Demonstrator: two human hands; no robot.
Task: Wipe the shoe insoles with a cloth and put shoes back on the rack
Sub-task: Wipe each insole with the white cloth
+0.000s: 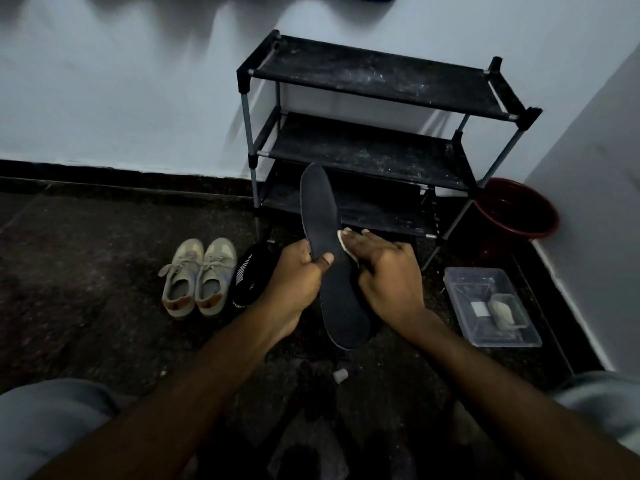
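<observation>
Left hand [294, 271] grips a long dark flat foam shoe insole [329, 258] at mid-length, thumb pressed across its upper face, fingers wrapped behind. Insole held in the air, tilted, toe end up and away from the person, heel end down toward the body, pale rim visible along its lower edge.

Right hand [384, 271] lies flat against the right edge of the insole, fingers extended, pressing a small white cloth [344, 242] to it; only a strip of cloth shows past the fingertips and under the palm.

Just left of the left hand: a black shoe with white lettering [244, 278], partly hidden by the wrist. Further left, touching side by side, a pair of beige lace-up sneakers [199, 277] on the dark speckled floor [86, 271]; floor beyond them is open.

Beyond both hands: a black three-tier fabric-and-tube shoe rack [374, 147] against the pale wall, all shelves dusty; insole toe overlaps the lowest tier in view.

Right of the right hand, apart from it: a clear rectangular plastic tray [519, 336] holding small pale items, unidentifiable. Behind it, in the corner beside the rack, a red round plastic basin [516, 209].

Near the person, below the insole heel: a small pale cap-like object [340, 375] on the floor.
</observation>
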